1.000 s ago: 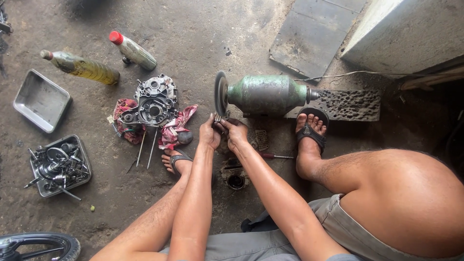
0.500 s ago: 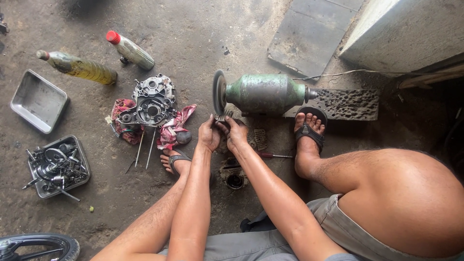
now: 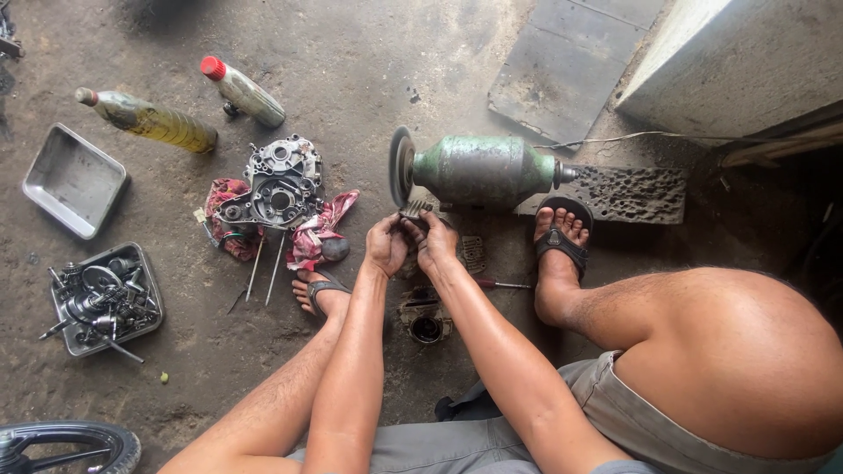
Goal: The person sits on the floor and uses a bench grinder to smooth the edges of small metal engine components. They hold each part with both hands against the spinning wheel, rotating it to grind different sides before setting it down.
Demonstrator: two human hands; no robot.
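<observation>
With my left hand [image 3: 386, 247] and right hand [image 3: 436, 246] both pinched tight on a small ridged metal part [image 3: 415, 211], held just below the grinding wheel [image 3: 401, 167] of the green bench grinder [image 3: 479, 169], I judge a slip could drag my fingertips into the disc.

My arms are bare, no sleeves, no gloves on my left hand [image 3: 386, 248] or right hand [image 3: 436, 247]. Below my fingers [image 3: 392, 230] I see grey shorts [image 3: 492, 439], and black strapped sandals [image 3: 558, 239] on both feet, no shirt visible
</observation>
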